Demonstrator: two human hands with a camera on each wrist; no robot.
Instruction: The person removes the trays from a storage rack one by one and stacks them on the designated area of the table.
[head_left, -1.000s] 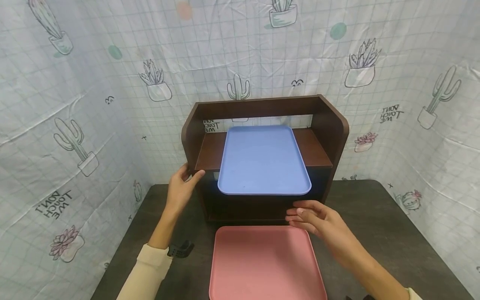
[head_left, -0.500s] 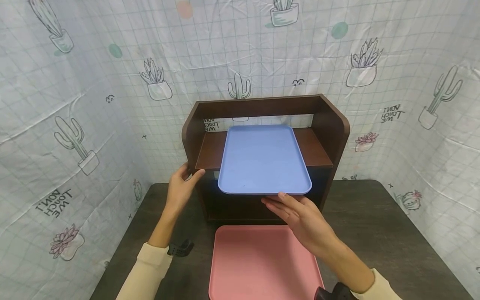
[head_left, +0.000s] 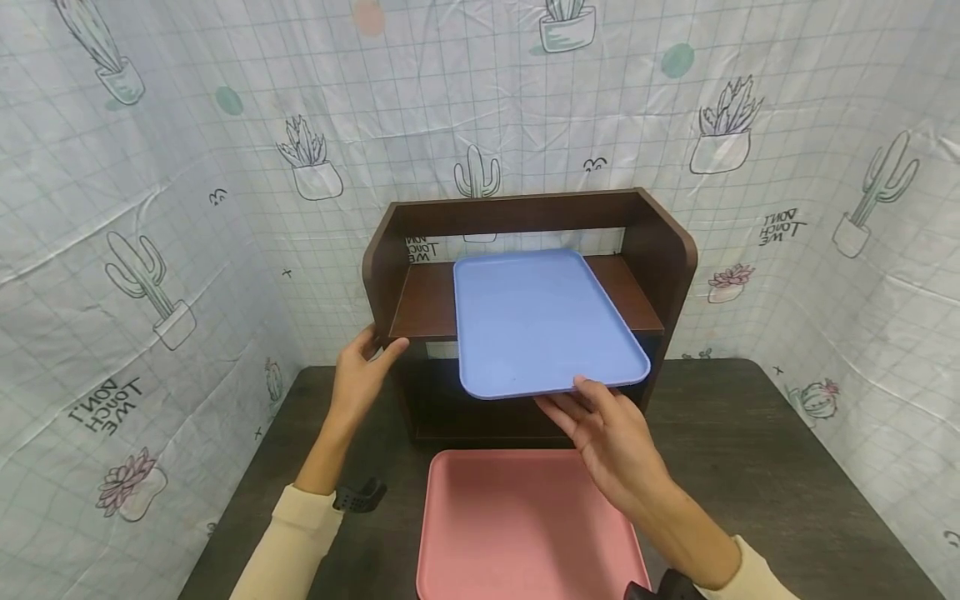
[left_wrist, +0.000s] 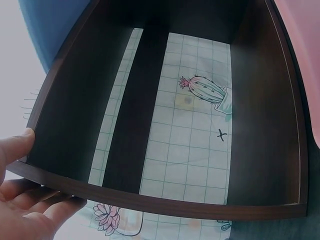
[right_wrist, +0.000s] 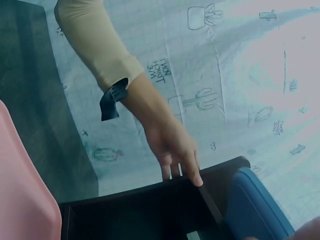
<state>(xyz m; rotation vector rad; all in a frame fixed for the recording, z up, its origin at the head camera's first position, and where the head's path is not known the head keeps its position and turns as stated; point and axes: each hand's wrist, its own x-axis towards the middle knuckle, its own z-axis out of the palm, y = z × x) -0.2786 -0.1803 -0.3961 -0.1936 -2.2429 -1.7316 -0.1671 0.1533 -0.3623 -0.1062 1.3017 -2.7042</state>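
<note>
A light-blue tray [head_left: 540, 325] sits on the upper board of a dark brown wooden shelf [head_left: 660, 242], sticking out past its front edge and turned slightly. My right hand [head_left: 618, 446] holds the tray's front edge, thumb on the rim and fingers underneath. My left hand [head_left: 358, 379] grips the shelf's left side panel at the height of the upper board. In the left wrist view, the thumb of that hand [left_wrist: 30, 215] lies on the inner side of the panel [left_wrist: 165, 200] and the fingers are outside. Only a sliver of my right hand [right_wrist: 307, 231] shows in the right wrist view.
A pink tray [head_left: 525, 517] lies on the dark tabletop [head_left: 750, 433] in front of the shelf. Behind and on both sides hangs a white cloth [head_left: 525, 125] printed with cacti. The shelf's lower compartment [head_left: 480, 417] opens toward me.
My right hand has come up from above the pink tray and taken hold of the blue tray's front edge. The tray's front has swung right and slightly toward me. The left hand stays put.
</note>
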